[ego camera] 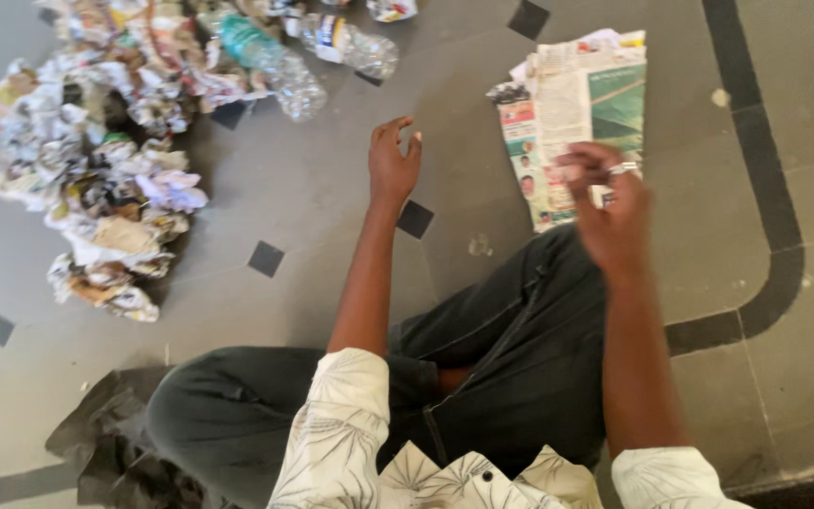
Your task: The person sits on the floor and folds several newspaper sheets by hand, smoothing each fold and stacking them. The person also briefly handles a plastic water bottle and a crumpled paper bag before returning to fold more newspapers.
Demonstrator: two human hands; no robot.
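Newspapers point(581, 113) lie on the floor point(332, 188), right hand point(614, 212) pinching their near edge; left hand point(393, 165) hovers spread, well apart.

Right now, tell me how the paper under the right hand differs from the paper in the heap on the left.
The folded newspaper lies flat and smooth; the crumpled paper heap is balled up and wrinkled. The newspaper is one neat stack; the heap is many separate wads. The right hand is over the newspaper; the left hand hangs empty beside the heap. Both are printed paper on the tiled floor.
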